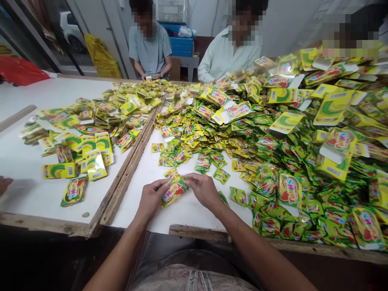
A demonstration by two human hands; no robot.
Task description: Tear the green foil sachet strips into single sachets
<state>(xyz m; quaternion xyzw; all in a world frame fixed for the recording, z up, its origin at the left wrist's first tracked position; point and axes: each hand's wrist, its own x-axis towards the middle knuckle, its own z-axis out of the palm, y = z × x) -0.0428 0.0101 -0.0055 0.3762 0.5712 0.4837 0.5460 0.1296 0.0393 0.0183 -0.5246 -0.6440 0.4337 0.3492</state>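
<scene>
Above the white table, a small yellow-green carton [174, 193] with a fruit print is held between both hands. My left hand [150, 199] pinches its left side, thumb and fingers closed. At the carton's upper right end, my right hand [202, 189] is closed in a pinch; whether anything else is between those fingertips is hidden. Just beyond the carton lies a small yellow sachet [171, 173]. Green sachets [238, 195] lie to the right of my right hand, at the edge of a large heap of sachets [266, 169].
Printed cartons [333, 109] cover the right heap. More cartons [93, 149] are piled left of a wooden divider [133, 161]. A wooden strip [200, 233] edges the table. Across it are a person in grey-blue [151, 46], one in pale green [228, 52] and a third at right. Another hand [4, 184] shows far left.
</scene>
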